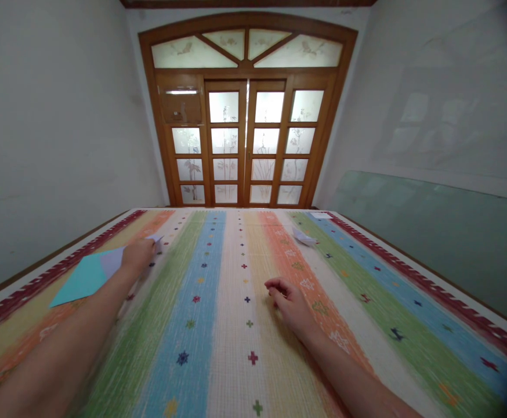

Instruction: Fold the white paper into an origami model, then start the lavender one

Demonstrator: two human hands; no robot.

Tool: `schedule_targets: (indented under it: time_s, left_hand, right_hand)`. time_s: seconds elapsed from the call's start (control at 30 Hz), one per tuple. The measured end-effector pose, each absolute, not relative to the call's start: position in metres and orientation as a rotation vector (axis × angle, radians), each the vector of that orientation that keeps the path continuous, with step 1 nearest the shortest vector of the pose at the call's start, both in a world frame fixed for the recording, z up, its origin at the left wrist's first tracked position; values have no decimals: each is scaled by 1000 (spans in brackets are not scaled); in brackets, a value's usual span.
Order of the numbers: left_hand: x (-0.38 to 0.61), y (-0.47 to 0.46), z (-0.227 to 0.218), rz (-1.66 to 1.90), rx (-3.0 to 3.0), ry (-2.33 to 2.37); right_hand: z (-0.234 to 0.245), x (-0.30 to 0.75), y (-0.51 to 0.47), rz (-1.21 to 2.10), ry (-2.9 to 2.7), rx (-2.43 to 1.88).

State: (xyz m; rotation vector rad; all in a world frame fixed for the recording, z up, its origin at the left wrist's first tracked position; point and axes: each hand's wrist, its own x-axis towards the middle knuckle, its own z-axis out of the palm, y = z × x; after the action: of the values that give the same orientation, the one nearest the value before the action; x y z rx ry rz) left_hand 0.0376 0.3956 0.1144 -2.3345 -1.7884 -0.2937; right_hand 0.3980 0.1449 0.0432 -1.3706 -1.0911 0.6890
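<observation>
At the left of the table, my left hand (138, 254) is closed on a sheet of lavender paper (111, 261). Parts of that sheet show on both sides of the hand; the fingertips are hidden. Turquoise paper (82, 278) lies against the lavender sheet, partly covered by it. My right hand (289, 301) rests on the striped tablecloth (231, 348) right of the middle, its fingers loosely curled and the thumb a little apart, holding nothing. Beyond it sits a small folded pale paper piece (304, 237), which looks like a paper boat.
A small white paper (321, 215) lies near the far right edge of the table. Wooden doors with glass panes (247, 139) stand past the far end. On the right, a greenish glass panel (431, 232) runs along the wall.
</observation>
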Motion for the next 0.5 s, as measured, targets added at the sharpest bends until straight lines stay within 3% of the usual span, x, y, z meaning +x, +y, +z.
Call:
schedule_targets:
  time_s: [0.17,0.37,0.5]
  left_hand:
    - [108,328,128,-344,-2535,-1470]
    - [177,197,104,-205,-2889,-766]
    - [190,147,87,-172,-2985,-563]
  right_hand:
    - [46,393,144,779,-1009,-1297]
    - [47,391,143,979,-756,-1191]
    - [52,392,140,1105,-745,-1169]
